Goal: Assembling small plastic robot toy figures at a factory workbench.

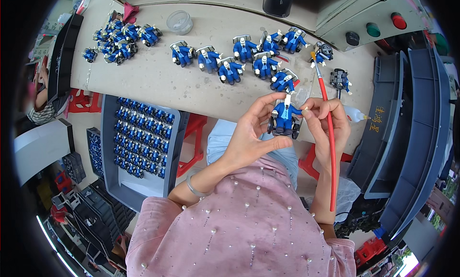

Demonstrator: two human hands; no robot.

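So the blue-suited wheelchair figurine [286, 112] is up around the near edge of the desk [148, 80], left hand [244, 135] with its fingers curled round the chair's side, right hand [330, 124] with thumb and finger pinching the figurine's outstretched hand. That same right hand has a red-handled paintbrush [330, 152] tucked through its fingers (gutsy, imo), so a careless wrist twist could swing the bristles into the seated figurines [245, 48] further back. Squeeze or tug too hard and I reckon that skinny arm could bend or snap.
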